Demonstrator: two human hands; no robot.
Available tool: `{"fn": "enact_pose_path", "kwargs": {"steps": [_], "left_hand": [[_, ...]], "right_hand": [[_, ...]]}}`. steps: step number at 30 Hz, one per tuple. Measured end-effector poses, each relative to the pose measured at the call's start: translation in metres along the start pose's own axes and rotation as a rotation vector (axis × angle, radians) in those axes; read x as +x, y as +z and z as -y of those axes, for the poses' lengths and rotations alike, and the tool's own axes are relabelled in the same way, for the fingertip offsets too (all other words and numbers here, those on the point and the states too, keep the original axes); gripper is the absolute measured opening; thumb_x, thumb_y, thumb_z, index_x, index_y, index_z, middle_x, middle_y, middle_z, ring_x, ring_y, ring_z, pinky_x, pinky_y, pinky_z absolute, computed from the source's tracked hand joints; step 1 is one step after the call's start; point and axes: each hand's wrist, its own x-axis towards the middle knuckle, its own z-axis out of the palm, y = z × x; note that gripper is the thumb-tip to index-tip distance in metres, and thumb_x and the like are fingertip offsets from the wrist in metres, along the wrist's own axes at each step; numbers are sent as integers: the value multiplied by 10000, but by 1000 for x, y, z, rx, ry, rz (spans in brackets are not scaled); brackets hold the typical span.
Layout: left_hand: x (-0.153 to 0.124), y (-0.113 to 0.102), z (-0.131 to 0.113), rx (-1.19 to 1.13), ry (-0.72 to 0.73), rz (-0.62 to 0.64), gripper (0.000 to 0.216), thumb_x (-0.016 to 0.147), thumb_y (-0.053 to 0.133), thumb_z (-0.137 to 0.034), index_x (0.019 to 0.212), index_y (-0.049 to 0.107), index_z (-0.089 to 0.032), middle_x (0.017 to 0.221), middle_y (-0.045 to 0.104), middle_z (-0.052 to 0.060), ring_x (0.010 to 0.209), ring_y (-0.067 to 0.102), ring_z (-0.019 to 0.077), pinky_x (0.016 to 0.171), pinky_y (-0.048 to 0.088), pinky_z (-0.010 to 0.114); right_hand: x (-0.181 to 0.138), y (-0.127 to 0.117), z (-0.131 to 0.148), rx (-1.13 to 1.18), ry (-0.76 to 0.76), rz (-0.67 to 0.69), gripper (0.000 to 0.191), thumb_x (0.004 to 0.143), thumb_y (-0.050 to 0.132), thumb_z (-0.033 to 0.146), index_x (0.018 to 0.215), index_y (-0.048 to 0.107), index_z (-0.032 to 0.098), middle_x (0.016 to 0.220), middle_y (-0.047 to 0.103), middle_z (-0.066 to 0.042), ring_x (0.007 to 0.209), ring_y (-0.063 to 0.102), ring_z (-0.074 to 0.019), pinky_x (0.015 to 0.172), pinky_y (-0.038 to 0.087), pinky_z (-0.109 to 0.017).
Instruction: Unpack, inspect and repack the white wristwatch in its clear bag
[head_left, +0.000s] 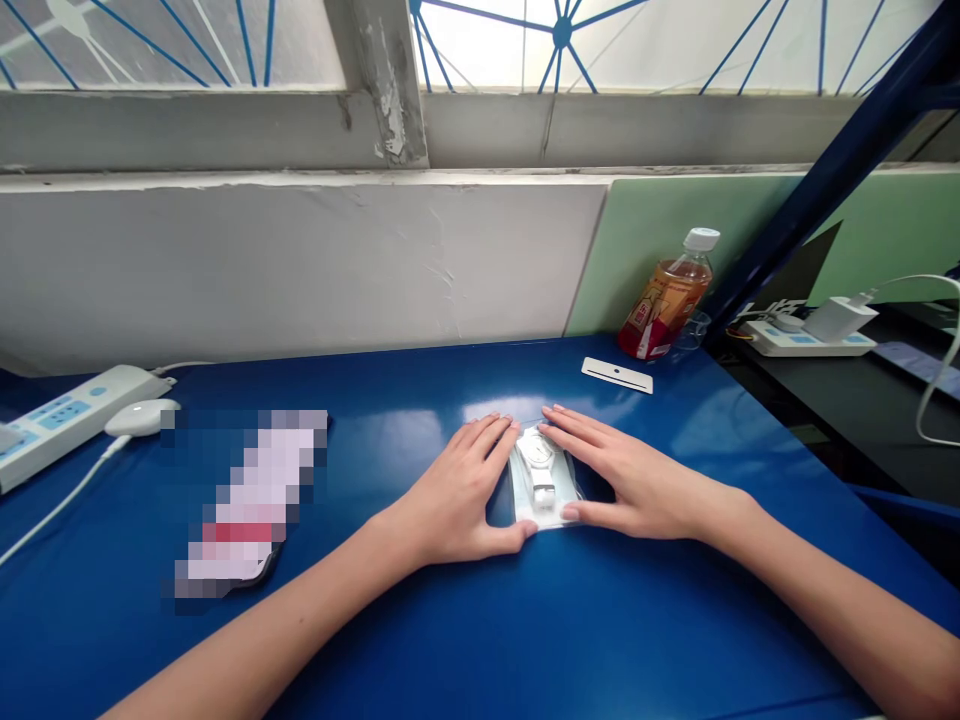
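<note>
A small clear plastic pouch with a white watch-like part inside lies flat on the blue table. My left hand rests flat to its left, fingers stretched out along the pouch's edge and thumb touching its near corner. My right hand lies flat on the other side, fingers extended over the pouch's upper right edge and thumb at its lower right corner. Both hands frame and press the pouch without gripping it.
A white card lies behind the hands. A bottle of amber drink stands at the back right by a green panel. Power strips sit at far left and far right. A blurred phone-like object lies left.
</note>
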Motion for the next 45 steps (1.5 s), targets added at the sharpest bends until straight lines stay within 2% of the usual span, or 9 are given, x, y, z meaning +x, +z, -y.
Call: {"fn": "enact_pose_path", "kwargs": {"steps": [2, 5, 10, 14, 22, 30, 34, 45], "left_hand": [[0, -2, 2, 13, -8, 53, 934, 818, 632, -540, 1529, 254, -67, 1579, 295, 224, 1481, 226, 369, 1188, 247, 536], [0, -5, 3, 26, -20, 110, 936, 841, 600, -538, 1543, 210, -57, 1600, 246, 216, 1496, 184, 351, 1205, 204, 522], [0, -3, 3, 20, -13, 78, 943, 838, 602, -547, 1543, 198, -69, 1600, 244, 219, 1491, 208, 346, 1215, 183, 514], [-1, -2, 3, 36, -13, 64, 941, 844, 588, -573, 1539, 213, -61, 1595, 255, 225, 1487, 223, 343, 1211, 197, 515], [0, -1, 3, 32, -18, 29, 913, 836, 598, -586, 1518, 272, -75, 1562, 332, 226, 1454, 300, 359, 1187, 244, 539], [0, -1, 1, 53, -19, -28, 938, 785, 642, -614, 1463, 343, -38, 1473, 441, 257, 1383, 400, 388, 1158, 300, 542], [0, -1, 0, 32, -13, -48, 925, 763, 667, -617, 1430, 389, -39, 1445, 470, 251, 1376, 405, 387, 1151, 321, 530], [2, -3, 1, 11, -42, 40, 982, 752, 657, -653, 1468, 348, -56, 1530, 382, 240, 1445, 324, 357, 1199, 225, 534]], "right_hand": [[0, 0, 1, -21, 22, 49, 864, 897, 575, 584, 1560, 252, 135, 1617, 237, -178, 1486, 239, -330, 1164, 332, -517], [1, 2, 2, -40, 48, 71, 878, 894, 543, 626, 1551, 272, 111, 1611, 246, -189, 1488, 232, -333, 1162, 333, -523], [3, 6, 4, -54, 44, 83, 932, 900, 518, 634, 1561, 207, 55, 1619, 180, -211, 1503, 165, -335, 1194, 271, -510], [3, 8, 6, -66, 54, 132, 897, 941, 447, 612, 1562, 169, 28, 1623, 116, -216, 1506, 138, -328, 1204, 245, -507], [2, 10, 4, -58, 46, 104, 889, 931, 477, 604, 1568, 180, 59, 1621, 154, -204, 1500, 167, -334, 1195, 271, -512], [2, 4, 3, -84, 66, 114, 962, 903, 518, 622, 1533, 214, -37, 1590, 195, -279, 1486, 215, -355, 1174, 314, -513], [1, 2, 2, -76, 82, 108, 969, 882, 521, 663, 1544, 236, 16, 1592, 246, -240, 1479, 242, -353, 1169, 329, -514], [0, 4, 1, -54, 95, 88, 994, 847, 559, 678, 1540, 259, 32, 1592, 252, -244, 1467, 271, -374, 1160, 339, -528]]}}
